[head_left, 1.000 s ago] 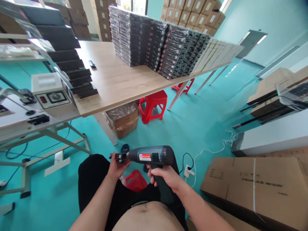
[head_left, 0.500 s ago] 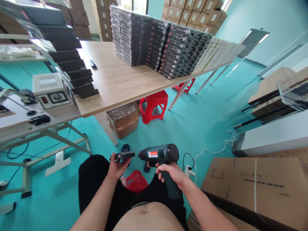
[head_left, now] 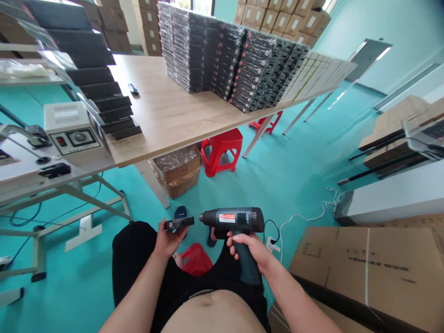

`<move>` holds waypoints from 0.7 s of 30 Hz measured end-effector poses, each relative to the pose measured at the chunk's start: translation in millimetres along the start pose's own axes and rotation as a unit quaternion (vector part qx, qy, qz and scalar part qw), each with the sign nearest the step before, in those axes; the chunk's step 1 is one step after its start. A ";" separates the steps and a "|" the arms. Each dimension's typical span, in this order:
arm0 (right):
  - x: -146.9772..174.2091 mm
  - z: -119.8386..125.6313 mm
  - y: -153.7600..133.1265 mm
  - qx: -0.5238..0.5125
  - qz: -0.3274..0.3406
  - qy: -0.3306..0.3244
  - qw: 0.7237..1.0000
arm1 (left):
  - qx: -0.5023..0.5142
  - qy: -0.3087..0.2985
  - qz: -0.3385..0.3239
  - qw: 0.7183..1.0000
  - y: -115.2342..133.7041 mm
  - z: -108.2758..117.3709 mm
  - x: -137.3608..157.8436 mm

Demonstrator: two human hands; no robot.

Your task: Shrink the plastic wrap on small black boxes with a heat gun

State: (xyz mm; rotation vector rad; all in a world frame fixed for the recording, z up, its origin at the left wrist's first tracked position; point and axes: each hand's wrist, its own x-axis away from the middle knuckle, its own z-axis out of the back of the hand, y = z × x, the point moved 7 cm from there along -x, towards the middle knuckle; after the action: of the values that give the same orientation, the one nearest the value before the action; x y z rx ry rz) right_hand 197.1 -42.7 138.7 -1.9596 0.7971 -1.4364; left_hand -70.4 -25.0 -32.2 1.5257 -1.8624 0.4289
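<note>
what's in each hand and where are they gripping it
The right hand grips a heat gun by its handle. The left hand holds a small black box from beneath, near its left end.

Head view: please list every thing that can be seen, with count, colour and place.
heat gun: one, dark green, in right hand, nozzle toward the black part
black part: one, black, in left hand
table: one, light wood, centre
packs: many, black, stacked on table
stools: two, red, under table
boxes: several, brown, at right, under table and at back
control unit: one, white, left bench
floor: teal
left hand: one, holds black part
right hand: one, grips heat gun handle
</note>
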 end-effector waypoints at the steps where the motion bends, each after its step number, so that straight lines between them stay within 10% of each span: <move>1: 3.1 2.6 0.0 -0.009 -0.005 0.002 1.000 | -0.004 -0.006 0.001 1.000 0.2 -0.9 0.4; 21: 28.7 12.3 18.3 0.032 -0.023 -0.056 0.998 | -0.052 0.075 -0.085 0.992 10.2 10.3 -5.9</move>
State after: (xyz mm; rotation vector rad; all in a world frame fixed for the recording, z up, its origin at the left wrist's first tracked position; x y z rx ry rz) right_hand 213.5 -74.9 139.6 -2.0018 0.6531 -1.3479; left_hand -82.7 -24.6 -41.9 1.5234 -1.6006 0.3527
